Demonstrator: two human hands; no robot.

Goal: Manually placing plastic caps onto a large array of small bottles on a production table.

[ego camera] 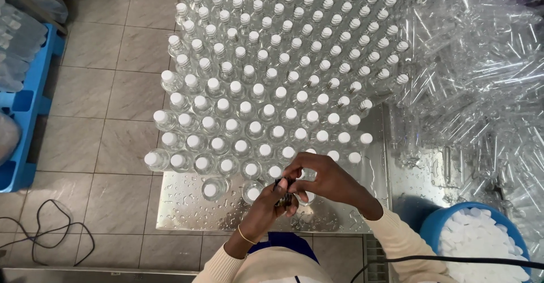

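Both hands meet near the frame's lower centre: the left hand (265, 203), wrist bangled, curls upward, while the right hand (323, 180) arches over it, fingers pinched together.

Bright, even light falls from overhead, with only soft shadows under the hands. Glare sparkles on the wet steel desk (187, 203) and on the heap of clear empty bottles (476, 79) at the right. Focus is sharp mid-scene; far corners bend slightly with wide-angle distortion

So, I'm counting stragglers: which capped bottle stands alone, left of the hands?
The capped bottle on the wet metal table, just left of the left hand, outside the packed rows.
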